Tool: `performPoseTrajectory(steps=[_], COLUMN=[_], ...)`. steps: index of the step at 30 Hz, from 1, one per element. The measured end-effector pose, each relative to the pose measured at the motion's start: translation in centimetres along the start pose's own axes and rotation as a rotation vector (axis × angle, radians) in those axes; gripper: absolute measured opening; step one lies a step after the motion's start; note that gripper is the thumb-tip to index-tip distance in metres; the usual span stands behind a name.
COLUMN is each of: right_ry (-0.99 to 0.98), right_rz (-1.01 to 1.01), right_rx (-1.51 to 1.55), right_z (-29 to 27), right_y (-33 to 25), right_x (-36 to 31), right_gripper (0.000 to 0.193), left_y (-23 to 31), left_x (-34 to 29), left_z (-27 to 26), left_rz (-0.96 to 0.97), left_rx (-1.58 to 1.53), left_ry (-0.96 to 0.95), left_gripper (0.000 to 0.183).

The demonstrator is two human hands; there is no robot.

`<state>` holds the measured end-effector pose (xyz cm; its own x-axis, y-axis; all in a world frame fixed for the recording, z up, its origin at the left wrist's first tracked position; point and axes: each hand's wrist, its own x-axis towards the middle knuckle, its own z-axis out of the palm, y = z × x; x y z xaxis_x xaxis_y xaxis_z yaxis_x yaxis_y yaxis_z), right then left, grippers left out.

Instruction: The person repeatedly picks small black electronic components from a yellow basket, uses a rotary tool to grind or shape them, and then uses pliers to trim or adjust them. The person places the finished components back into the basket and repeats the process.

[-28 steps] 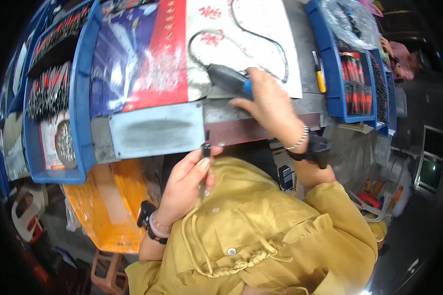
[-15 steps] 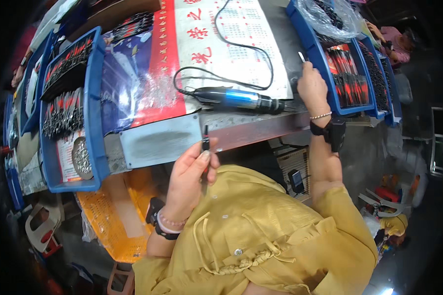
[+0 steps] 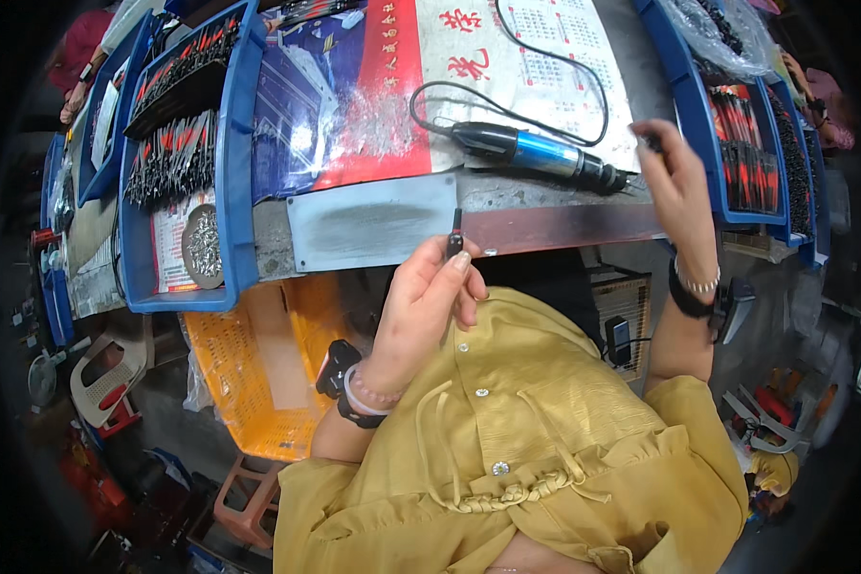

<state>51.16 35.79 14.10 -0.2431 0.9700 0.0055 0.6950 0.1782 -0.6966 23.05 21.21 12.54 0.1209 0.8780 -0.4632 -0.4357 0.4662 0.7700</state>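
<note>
Between the thumb and fingers of my left hand (image 3: 429, 298) a short, slim black part (image 3: 455, 237) with a small red mark points upward, just off the table's front edge. My right hand (image 3: 679, 191) hovers beside the right blue bin. Its fingers are curled, and a small dark bit shows between them, too small to name. An electric screwdriver (image 3: 540, 153), black with a blue body, lies between my hands, its tip toward the right hand. From its left end a black cord (image 3: 598, 100) loops across the table.
A blue bin (image 3: 234, 201) at left holds bundles of slim black-and-red parts (image 3: 172, 158) and a dish of small silver pieces (image 3: 202, 251). The right blue bin (image 3: 695, 105) holds more such parts. A printed sheet (image 3: 392, 86) covers the table; an orange basket (image 3: 222, 383) sits below.
My right hand has drawn back from beside the right bin, its fingers now curled toward me. The view has shifted, while my left hand keeps its grip on the black part.
</note>
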Motion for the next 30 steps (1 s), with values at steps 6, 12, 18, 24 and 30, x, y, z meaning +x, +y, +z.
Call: performPoseTrajectory(steps=[6, 12, 18, 24, 30], right_ry=[-0.431, -0.32, -0.308, -0.268, -0.287], right_rz=[-0.175, -0.433, -0.456, -0.475, -0.221], right_rx=[0.346, 0.298, 0.297, 0.296, 0.429], right_z=[5.6, 6.8, 7.1, 7.4, 7.9], right_y=[-7.3, -7.7, -7.8, -7.6, -7.3], right_x=[-6.5, -7.1, -7.4, -7.3, -7.8], right_gripper=[0.046, 0.043, 0.042, 0.039, 0.031], left_y=[-0.1, -0.3, -0.4, -1.1, -3.1], left_x=[0.2, 0.1, 0.0, 0.3, 0.6], left_z=[-0.7, -0.9, -0.8, -1.1, -1.1], left_rz=[-0.024, 0.025, 0.102, 0.215, 0.548], left_rx=[-0.015, 0.076, 0.157, 0.396, 1.025], left_ry=[0.064, 0.1, 0.139, 0.197, 0.354], left_gripper=[0.023, 0.024, 0.025, 0.024, 0.025])
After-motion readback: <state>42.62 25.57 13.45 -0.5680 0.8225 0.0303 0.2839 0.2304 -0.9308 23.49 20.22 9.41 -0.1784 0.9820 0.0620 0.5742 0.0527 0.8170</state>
